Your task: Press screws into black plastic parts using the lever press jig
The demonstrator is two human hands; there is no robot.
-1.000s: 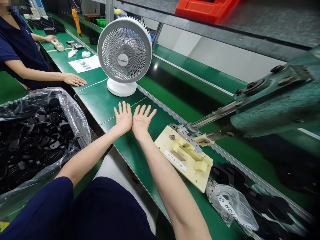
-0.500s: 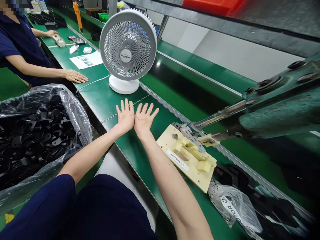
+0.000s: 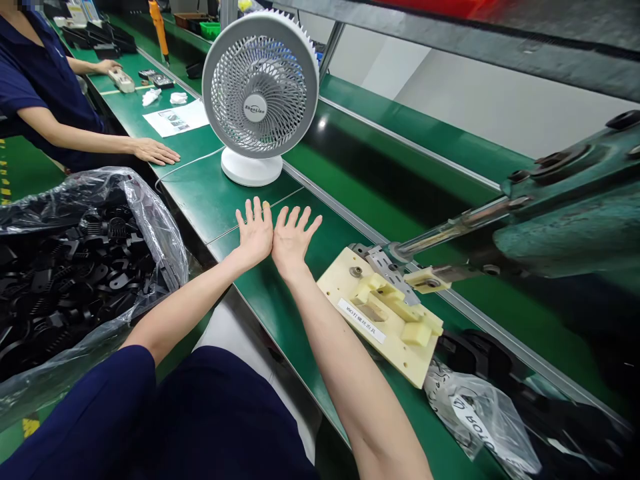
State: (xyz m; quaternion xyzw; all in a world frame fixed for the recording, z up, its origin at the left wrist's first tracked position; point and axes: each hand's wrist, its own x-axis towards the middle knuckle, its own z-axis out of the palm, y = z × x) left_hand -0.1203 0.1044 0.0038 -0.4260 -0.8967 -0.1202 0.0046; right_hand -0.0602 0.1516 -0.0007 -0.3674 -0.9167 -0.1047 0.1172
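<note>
My left hand (image 3: 256, 235) is stretched out over the green workbench (image 3: 200, 200), fingers spread, with nothing in it. Beside it, my right hand (image 3: 291, 241) is also open and bare, its fingers fanned out; the two hands touch along their inner edges. Just beyond them stands a white and grey desk fan (image 3: 260, 93) on a round base. Right of my right hand lies a cream-coloured fixture plate (image 3: 380, 313) with raised blocks and a printed label. A metal clamp-like arm (image 3: 450, 230) on a green machine reaches down over the plate's far side.
At the left, a plastic-lined bin (image 3: 170, 247) holds many black plastic parts (image 3: 90, 260). A clear plastic bag (image 3: 485, 413) lies right of the fixture, near dark pieces. A co-worker's hand (image 3: 156, 151) rests on the bench at the left, near a paper sheet (image 3: 175, 120).
The whole view has shifted slightly, so the scene sits a little farther right. Both of my hands keep the same spread pose, side by side.
</note>
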